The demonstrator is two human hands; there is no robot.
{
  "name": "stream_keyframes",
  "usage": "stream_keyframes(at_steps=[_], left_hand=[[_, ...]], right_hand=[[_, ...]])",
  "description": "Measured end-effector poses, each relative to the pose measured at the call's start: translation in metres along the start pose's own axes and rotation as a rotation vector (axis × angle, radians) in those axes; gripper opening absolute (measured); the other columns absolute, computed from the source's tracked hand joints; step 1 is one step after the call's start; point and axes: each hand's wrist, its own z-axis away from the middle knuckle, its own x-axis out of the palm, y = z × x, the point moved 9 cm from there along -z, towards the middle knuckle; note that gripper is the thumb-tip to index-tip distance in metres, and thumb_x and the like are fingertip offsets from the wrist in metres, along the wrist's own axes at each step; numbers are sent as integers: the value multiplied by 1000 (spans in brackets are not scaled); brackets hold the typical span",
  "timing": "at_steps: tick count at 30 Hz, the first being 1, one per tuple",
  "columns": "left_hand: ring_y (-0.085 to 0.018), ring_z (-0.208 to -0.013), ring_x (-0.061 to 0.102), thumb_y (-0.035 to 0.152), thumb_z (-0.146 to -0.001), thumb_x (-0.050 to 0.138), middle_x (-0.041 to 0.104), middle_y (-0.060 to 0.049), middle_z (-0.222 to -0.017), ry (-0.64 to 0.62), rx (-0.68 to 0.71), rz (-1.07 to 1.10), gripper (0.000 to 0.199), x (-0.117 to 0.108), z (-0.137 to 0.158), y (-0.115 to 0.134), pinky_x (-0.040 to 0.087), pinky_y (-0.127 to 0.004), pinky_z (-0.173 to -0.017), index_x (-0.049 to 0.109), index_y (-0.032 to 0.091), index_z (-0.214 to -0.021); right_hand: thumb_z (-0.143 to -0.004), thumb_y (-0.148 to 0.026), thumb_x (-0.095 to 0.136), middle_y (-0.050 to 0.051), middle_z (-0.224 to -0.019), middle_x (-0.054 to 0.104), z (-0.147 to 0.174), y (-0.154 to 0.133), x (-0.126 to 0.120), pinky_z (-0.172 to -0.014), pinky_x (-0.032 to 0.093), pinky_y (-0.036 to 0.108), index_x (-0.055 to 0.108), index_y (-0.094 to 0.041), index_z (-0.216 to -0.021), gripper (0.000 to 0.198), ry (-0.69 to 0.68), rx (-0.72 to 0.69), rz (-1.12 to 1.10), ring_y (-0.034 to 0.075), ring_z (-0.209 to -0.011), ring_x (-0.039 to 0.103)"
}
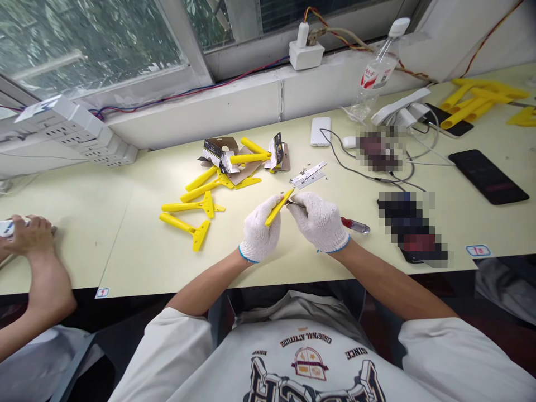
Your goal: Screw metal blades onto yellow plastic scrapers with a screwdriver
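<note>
My left hand (262, 228), in a white knit glove, is closed around a yellow plastic scraper (280, 207), with its flat head tilted up between thumb and fingers. Just to its right, my gloved right hand (319, 222) grips a screwdriver (355, 225). The red, clear handle sticks out behind the palm, and a dark metal tip points at the scraper head. Whether the tip touches a screw is too small to tell. Beyond my hands lie metal blades (309, 175) with several small screws around them. More yellow scrapers (184, 207) rest to the left.
Opened cardboard packaging (218, 153) lies behind the scrapers. To the right are phones (489, 176), cables, a power strip (400, 107), a white power bank (320, 132) and a plastic bottle (379, 70). White boxes (79, 131) stack at the far left, near another person's hand (31, 234).
</note>
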Motion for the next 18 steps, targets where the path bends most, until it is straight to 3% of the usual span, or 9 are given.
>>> stream_keyframes(at_steps=[4, 9, 18], left_hand=[[-24, -128, 76, 35, -117, 41, 80, -14, -130, -13, -7, 15, 40, 1, -1, -1, 59, -42, -116, 63, 20, -147], [-20, -111, 79, 35, -117, 41, 80, -10, -112, -20, -19, 24, 39, 1, -3, -1, 61, -38, -107, 62, 20, -146], [-19, -102, 78, 35, -118, 39, 78, -9, -106, -44, -28, 7, 39, 1, -10, -6, 61, -36, -100, 63, 19, -145]], right_hand=[[-107, -25, 60, 6, -93, 76, 1, 7, 6, -75, 52, 30, 71, -17, -105, 13, -48, 55, -8, 18, -82, 72], [-108, -27, 58, 9, -98, 77, 7, 20, 18, -81, 51, 29, 73, -17, -103, 18, -158, 129, -17, 18, -88, 71], [-114, -36, 56, 10, -105, 80, 16, 27, 27, -84, 50, 28, 79, -16, -113, 31, -214, 152, 18, 18, -91, 73]])
